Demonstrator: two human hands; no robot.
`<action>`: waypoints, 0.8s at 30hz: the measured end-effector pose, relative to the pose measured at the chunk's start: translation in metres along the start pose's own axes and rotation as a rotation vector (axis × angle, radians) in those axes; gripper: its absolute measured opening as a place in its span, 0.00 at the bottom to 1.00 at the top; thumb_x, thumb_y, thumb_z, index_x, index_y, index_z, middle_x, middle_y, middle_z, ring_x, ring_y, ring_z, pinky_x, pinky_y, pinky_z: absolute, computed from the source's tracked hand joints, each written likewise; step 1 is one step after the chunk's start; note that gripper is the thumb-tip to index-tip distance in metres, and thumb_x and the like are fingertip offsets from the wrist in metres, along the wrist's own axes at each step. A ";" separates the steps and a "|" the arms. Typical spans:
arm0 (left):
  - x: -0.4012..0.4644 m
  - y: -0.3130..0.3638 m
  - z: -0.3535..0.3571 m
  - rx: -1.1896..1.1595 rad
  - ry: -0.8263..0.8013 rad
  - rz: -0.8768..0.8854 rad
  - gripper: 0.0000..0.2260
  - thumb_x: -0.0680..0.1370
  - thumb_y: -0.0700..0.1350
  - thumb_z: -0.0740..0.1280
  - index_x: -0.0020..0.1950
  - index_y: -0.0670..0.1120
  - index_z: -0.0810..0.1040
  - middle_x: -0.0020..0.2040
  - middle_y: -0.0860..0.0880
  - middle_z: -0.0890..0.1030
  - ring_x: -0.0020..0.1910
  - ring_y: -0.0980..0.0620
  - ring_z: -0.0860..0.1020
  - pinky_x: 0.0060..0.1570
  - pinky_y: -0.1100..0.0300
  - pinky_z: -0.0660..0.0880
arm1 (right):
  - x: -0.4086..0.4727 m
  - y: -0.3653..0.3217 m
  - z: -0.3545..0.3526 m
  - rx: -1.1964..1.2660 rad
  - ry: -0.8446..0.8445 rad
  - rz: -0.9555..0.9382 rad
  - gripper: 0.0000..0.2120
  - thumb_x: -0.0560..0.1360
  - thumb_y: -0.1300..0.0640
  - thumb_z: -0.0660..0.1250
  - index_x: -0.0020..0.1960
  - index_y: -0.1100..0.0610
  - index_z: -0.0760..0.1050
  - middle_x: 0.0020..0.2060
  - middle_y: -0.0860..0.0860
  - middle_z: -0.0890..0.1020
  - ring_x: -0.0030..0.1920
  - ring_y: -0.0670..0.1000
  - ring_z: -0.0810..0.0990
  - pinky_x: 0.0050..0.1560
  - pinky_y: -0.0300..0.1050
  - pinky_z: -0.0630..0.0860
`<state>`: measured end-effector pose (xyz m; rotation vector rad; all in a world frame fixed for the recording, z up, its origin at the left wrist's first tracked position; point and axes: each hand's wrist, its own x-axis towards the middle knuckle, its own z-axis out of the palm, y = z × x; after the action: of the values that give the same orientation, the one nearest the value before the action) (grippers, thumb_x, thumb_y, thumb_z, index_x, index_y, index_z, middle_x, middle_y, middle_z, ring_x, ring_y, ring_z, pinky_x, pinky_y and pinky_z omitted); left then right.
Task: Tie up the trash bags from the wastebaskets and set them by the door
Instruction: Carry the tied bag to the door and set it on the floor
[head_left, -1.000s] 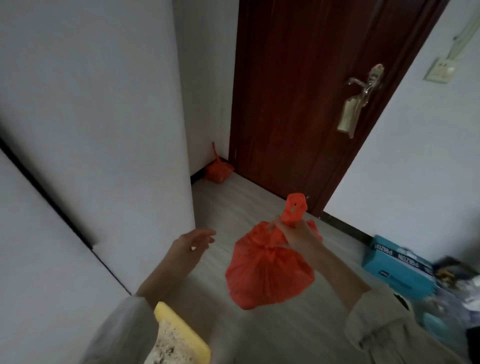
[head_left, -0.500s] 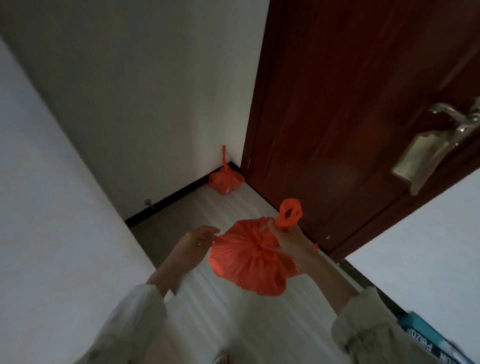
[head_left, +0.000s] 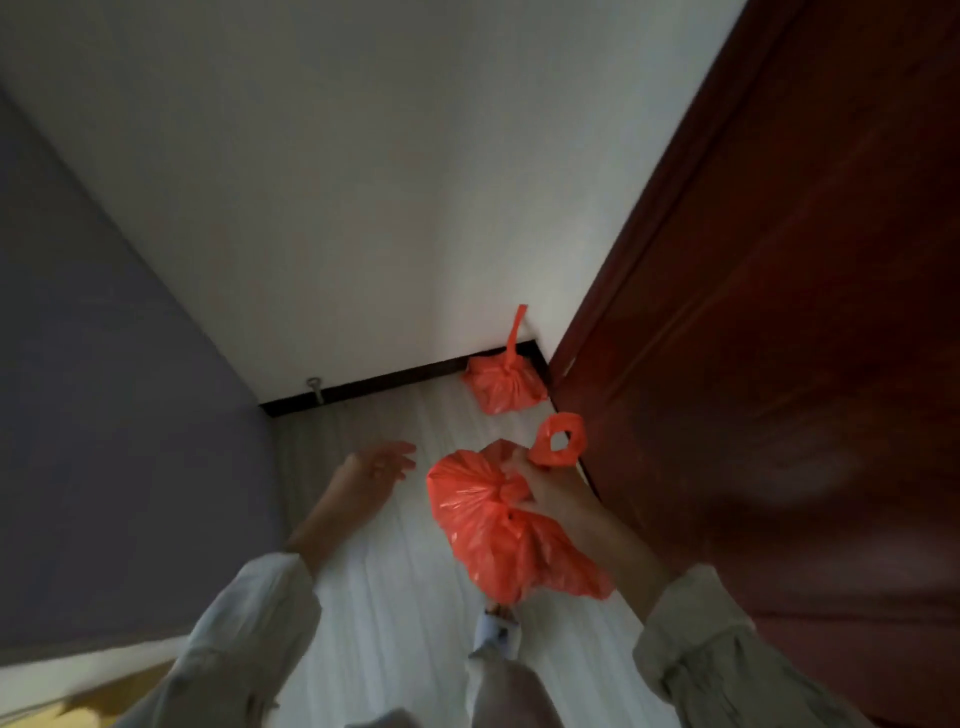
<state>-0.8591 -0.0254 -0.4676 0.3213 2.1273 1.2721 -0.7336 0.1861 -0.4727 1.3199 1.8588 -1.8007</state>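
Note:
My right hand (head_left: 553, 491) grips the knotted neck of an orange trash bag (head_left: 498, 540), which hangs above the pale wood floor; its looped handle (head_left: 558, 440) sticks up past my fingers. My left hand (head_left: 371, 470) hovers open to the left of the bag, fingers spread, touching nothing. A second tied orange trash bag (head_left: 501, 387) sits on the floor in the corner, against the baseboard and the frame of the dark red door (head_left: 779, 312).
A white wall (head_left: 337, 182) faces me, with a dark baseboard (head_left: 395, 387) and a small metal door stop (head_left: 314, 389). A grey wall (head_left: 104, 415) closes off the left side. My foot (head_left: 498, 631) shows below the held bag.
I have moved closer to the corner and the door. The held bag has come nearer the bag on the floor and sits lower. The blue box and door handle have left the view.

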 end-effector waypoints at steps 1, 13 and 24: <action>0.014 0.002 0.008 -0.026 0.024 -0.029 0.13 0.77 0.31 0.55 0.57 0.35 0.75 0.39 0.51 0.78 0.29 0.67 0.77 0.30 0.76 0.70 | 0.000 -0.024 0.000 0.012 -0.016 0.002 0.30 0.63 0.37 0.71 0.55 0.58 0.76 0.54 0.55 0.81 0.43 0.49 0.84 0.45 0.45 0.81; 0.217 -0.053 0.033 -0.064 0.151 -0.168 0.08 0.73 0.43 0.60 0.45 0.54 0.75 0.32 0.61 0.80 0.32 0.68 0.76 0.37 0.64 0.72 | 0.247 -0.081 0.023 0.146 -0.119 0.211 0.20 0.78 0.51 0.59 0.66 0.60 0.69 0.62 0.54 0.75 0.63 0.57 0.75 0.65 0.52 0.71; 0.405 -0.195 0.070 0.066 0.116 -0.209 0.11 0.73 0.45 0.59 0.54 0.47 0.76 0.41 0.53 0.79 0.38 0.62 0.78 0.45 0.67 0.72 | 0.525 -0.021 0.093 0.283 -0.097 0.300 0.14 0.78 0.53 0.60 0.62 0.57 0.71 0.67 0.57 0.71 0.61 0.54 0.74 0.54 0.50 0.73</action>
<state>-1.1064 0.1292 -0.8175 0.0509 2.2376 1.1263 -1.0828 0.3318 -0.8482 1.4811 1.3090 -1.9709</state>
